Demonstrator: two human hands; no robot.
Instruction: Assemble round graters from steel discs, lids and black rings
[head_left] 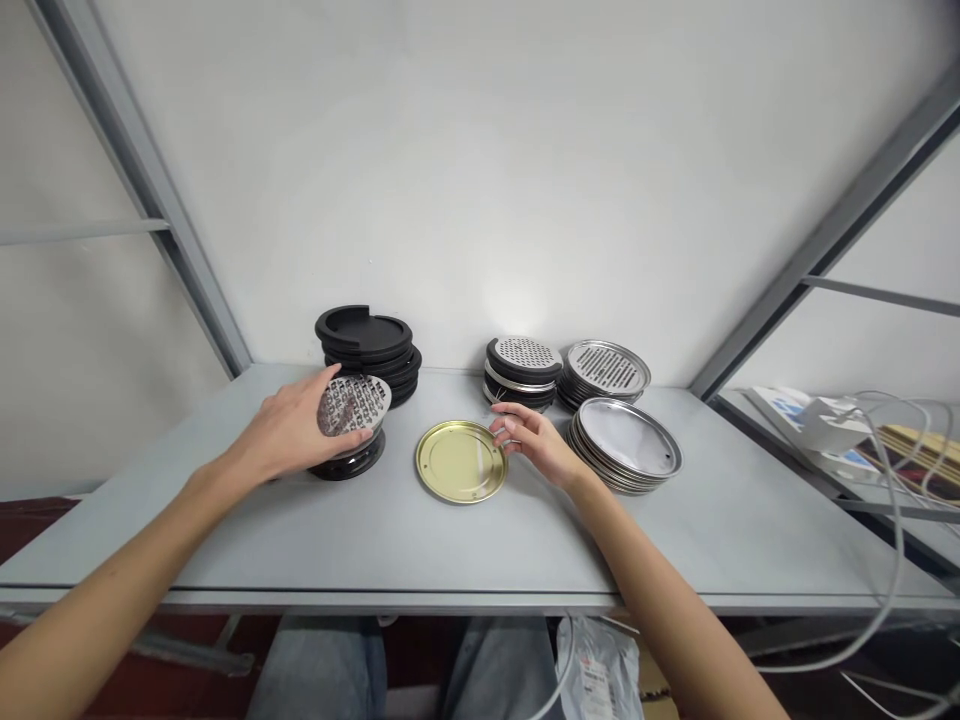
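My left hand (290, 425) grips a round perforated metal disc (355, 402) by its edge, thumb and fingers spread around it. Under that disc, a glossy black round base (352, 463) rests on the table. A gold-coloured round metal lid (461, 462) lies flat in the middle. Over the lid's right edge hovers my right hand (534, 440), its fingers loosely bent and apart, with nothing in them that I can see. Just right of this hand stands a stack of plain silver metal lids (630, 440).
Black notched rings (367, 345) are stacked behind my left hand. Farther back stand a pile of black rings with a perforated disc (529, 354) and a pile of slotted metal discs (606, 370). Grey shelf posts (832, 235) flank the table (420, 550); white cables (896, 530) hang at right.
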